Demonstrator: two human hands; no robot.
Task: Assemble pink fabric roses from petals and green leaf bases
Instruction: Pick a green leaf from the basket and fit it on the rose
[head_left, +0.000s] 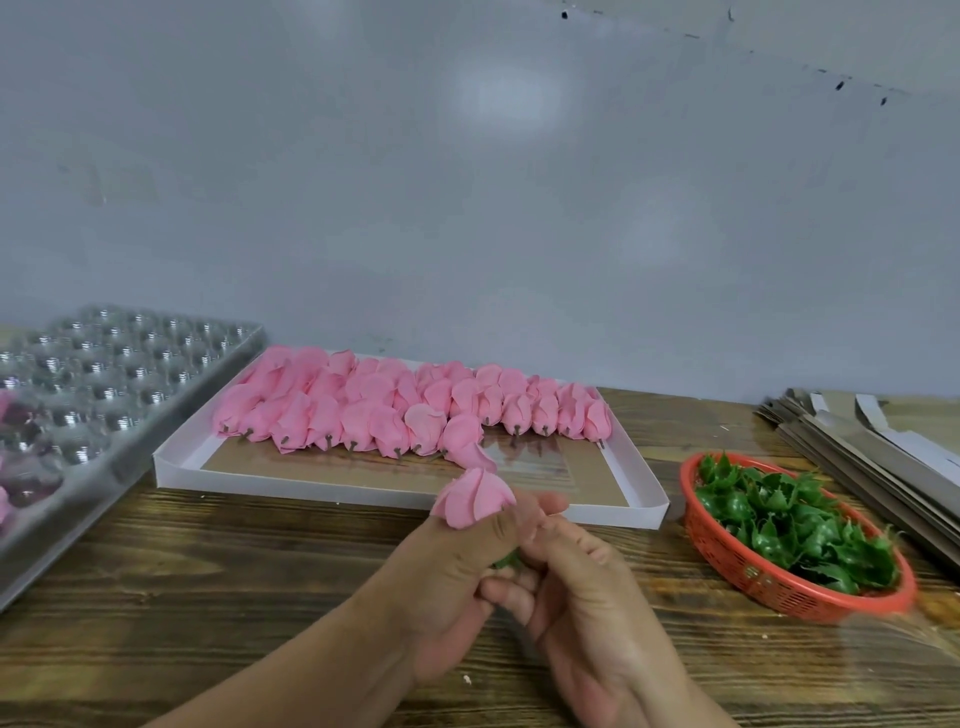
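Both hands meet at about six o'clock over the wooden table (208, 571), and it is tight work here: the left hand (447, 587) has its fingers curled round a pink rose head (475, 499), which pokes up above the knuckles toward twelve o'clock, while the right hand (576, 587) crowds in against it with its fingertips pinching at the base of the flower. A sliver of green leaf base (506, 560) peeps out between the two hands, so my read is that the base is being seated onto the stem right now; how far on it sits I cannot tell, the fingers hide it. Up at twelve o'clock the white cardboard tray (363, 493) holds rows of pink rose heads (395, 410) lying stem-end toward the worker. Over at three o'clock the red plastic basket (779, 582) is heaped with green leaf bases (789, 519), and beyond it at two o'clock lies a stack of flat cardboard (841, 447). At nine o'clock a clear blister tray (119, 364) sits with its cups catching the light. The risk from here: squeeze those soft petals too hard and they crease or splay out of the bud, and if the base goes on crooked or only halfway it may slip off, since the fabric gives little grip.
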